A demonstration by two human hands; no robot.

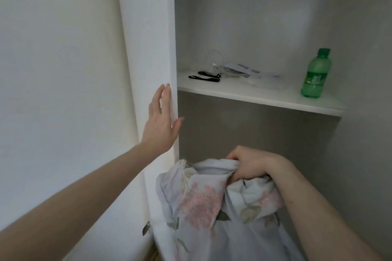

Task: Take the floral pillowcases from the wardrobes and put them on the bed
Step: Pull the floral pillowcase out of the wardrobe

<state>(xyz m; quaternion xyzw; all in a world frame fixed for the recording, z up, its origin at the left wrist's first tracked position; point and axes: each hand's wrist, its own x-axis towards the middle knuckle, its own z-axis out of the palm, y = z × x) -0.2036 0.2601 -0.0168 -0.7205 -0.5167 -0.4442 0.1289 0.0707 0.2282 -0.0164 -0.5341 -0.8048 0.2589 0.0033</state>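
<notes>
left hand [162,121] flat, fingers spread, on edge of white wardrobe door [146,48] | right hand [252,165] fisted around bunched floral pillowcase [212,207], cloth hanging below | shelf [265,96]: green bottle [316,74] upright at right, black straps [204,77] and papers [244,70] at left

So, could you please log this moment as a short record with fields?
left hand: left hand open, flat against the wardrobe door edge
right hand: right hand in a closed grip on the floral pillowcase
pillowcase: bunched, hanging below the shelf
on shelf: green bottle upright at right; black straps and papers at left
bed: not in view
</notes>
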